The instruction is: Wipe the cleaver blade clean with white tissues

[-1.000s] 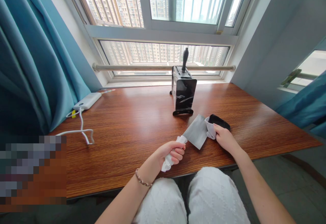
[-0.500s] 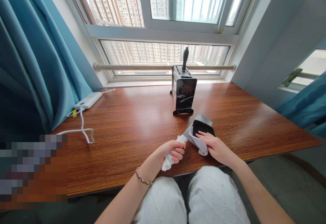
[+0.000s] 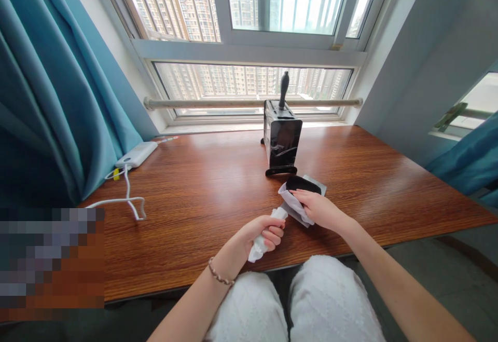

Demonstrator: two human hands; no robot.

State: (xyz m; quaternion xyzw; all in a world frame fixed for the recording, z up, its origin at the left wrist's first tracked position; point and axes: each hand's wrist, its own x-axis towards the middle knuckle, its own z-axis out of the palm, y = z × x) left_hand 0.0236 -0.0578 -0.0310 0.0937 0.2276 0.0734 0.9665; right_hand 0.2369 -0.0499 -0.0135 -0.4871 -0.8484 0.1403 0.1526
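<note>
My left hand [image 3: 268, 232] is wrapped round the cleaver's handle [image 3: 257, 251], which is covered in crumpled white paper or plastic. The broad grey blade [image 3: 318, 182] of the cleaver points away to the right, low over the table. Across the blade lies a black and white cloth [image 3: 304, 184], its black side facing up and its pale side folded toward me. My right hand [image 3: 321, 209] grips this cloth, fingers pressed onto it. Much of the blade is hidden beneath cloth and hand.
Beyond the blade stands a black knife block [image 3: 286, 145] with one dark handle [image 3: 284, 90] sticking up. A white power bank [image 3: 137, 155] with a white cable [image 3: 128, 196] lies at the left by the blue curtain [image 3: 58, 72]. The wooden table [image 3: 202, 186] ends at my knees.
My right hand has slid the cloth left and slightly away from me over the blade. The blade's lower corner now shows below the cloth. My left hand keeps its hold on the handle.
</note>
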